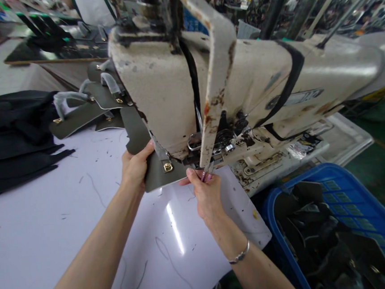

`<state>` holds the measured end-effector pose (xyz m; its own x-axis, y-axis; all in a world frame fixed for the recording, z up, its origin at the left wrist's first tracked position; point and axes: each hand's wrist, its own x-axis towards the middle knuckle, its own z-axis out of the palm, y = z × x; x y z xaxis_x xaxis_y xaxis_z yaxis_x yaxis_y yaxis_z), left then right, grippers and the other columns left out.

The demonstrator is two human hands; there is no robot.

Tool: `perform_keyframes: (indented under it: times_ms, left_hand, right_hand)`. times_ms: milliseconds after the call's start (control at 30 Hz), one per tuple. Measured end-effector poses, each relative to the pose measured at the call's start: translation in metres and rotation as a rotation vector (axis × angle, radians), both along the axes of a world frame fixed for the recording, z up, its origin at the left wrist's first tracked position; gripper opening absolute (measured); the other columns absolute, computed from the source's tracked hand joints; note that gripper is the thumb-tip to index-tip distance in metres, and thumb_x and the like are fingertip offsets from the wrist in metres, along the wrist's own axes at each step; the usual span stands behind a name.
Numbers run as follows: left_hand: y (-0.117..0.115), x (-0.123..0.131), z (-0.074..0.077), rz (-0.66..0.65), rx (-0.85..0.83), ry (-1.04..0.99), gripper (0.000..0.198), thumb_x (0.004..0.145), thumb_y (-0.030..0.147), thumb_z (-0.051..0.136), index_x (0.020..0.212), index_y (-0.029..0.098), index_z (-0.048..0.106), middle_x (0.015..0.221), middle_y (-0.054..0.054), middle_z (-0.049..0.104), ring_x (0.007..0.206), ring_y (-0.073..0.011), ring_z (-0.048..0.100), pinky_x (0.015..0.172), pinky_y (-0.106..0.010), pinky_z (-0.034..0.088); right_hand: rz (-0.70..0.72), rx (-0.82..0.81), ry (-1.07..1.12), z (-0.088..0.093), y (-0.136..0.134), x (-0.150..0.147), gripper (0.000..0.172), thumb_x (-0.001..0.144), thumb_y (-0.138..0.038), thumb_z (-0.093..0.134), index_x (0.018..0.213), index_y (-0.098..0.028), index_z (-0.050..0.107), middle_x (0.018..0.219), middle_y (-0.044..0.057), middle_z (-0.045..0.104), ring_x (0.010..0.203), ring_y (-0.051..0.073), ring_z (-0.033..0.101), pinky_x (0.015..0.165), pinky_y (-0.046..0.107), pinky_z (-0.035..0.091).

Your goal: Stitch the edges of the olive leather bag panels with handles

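Observation:
My left hand grips the left edge of an olive-green leather panel with a grey strap and a gold buckle, held under the head of a worn cream sewing machine. My right hand pinches a small metal tool, thin like snips or tweezers, at the panel's right edge, right below the machine's needle area. The tool's tips are hidden against the machine parts.
More olive panels with grey handles lie stacked behind the machine on the white table. Black fabric pieces lie at the left. A blue plastic crate with dark pieces stands at the lower right. Loose threads lie scattered over the table.

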<state>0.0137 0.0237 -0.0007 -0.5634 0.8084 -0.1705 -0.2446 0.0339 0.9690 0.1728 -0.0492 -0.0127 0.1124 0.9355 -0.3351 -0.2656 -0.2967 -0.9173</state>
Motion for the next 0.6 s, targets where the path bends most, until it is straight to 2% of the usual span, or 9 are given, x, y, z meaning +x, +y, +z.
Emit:
perform_keyframes:
  times_ms: [167, 367, 433, 500, 600]
  left_hand:
    - [0.0, 0.002, -0.002, 0.021, 0.05, 0.033, 0.049, 0.059, 0.037, 0.092, 0.099, 0.011, 0.079, 0.101, -0.012, 0.079, 0.079, -0.0229, 0.072, 0.07, -0.036, 0.062]
    - [0.001, 0.001, -0.003, 0.025, 0.092, 0.099, 0.047, 0.06, 0.041, 0.092, 0.095, 0.012, 0.079, 0.098, -0.01, 0.079, 0.078, -0.0202, 0.07, 0.069, -0.031, 0.06]
    - [0.0, 0.001, -0.003, 0.024, 0.104, 0.1, 0.047, 0.061, 0.041, 0.092, 0.095, 0.012, 0.079, 0.097, -0.01, 0.079, 0.076, -0.0191, 0.07, 0.069, -0.03, 0.06]
    - [-0.001, 0.001, -0.003, 0.026, 0.119, 0.102, 0.046, 0.062, 0.04, 0.092, 0.096, 0.011, 0.079, 0.098, -0.009, 0.079, 0.076, -0.0183, 0.07, 0.069, -0.029, 0.06]
    - [-0.002, 0.002, -0.003, 0.021, 0.136, 0.111, 0.046, 0.064, 0.04, 0.092, 0.097, 0.011, 0.078, 0.097, -0.009, 0.079, 0.076, -0.018, 0.07, 0.071, -0.03, 0.06]
  right_hand:
    - [-0.02, -0.024, 0.036, 0.003, 0.0, -0.002, 0.044, 0.078, -0.058, 0.078, 0.062, -0.017, 0.077, 0.052, 0.004, 0.058, 0.065, 0.02, 0.061, 0.061, 0.031, 0.044]
    - [-0.071, 0.009, 0.036, 0.0, -0.005, -0.006, 0.04, 0.078, -0.053, 0.08, 0.06, -0.018, 0.073, 0.066, 0.005, 0.068, 0.072, 0.018, 0.062, 0.071, 0.031, 0.048]
    - [-0.075, -0.042, 0.06, -0.001, -0.006, -0.011, 0.042, 0.074, -0.052, 0.083, 0.056, -0.019, 0.066, 0.059, 0.002, 0.059, 0.061, 0.014, 0.052, 0.061, 0.03, 0.043]
    - [-0.113, -0.092, 0.127, -0.003, -0.005, -0.018, 0.046, 0.069, -0.05, 0.087, 0.053, -0.022, 0.054, 0.054, -0.003, 0.045, 0.053, 0.011, 0.038, 0.052, 0.028, 0.035]
    - [-0.191, -0.088, 0.216, -0.007, -0.004, -0.027, 0.055, 0.065, -0.046, 0.088, 0.054, -0.025, 0.038, 0.056, -0.006, 0.033, 0.052, 0.009, 0.03, 0.05, 0.027, 0.032]
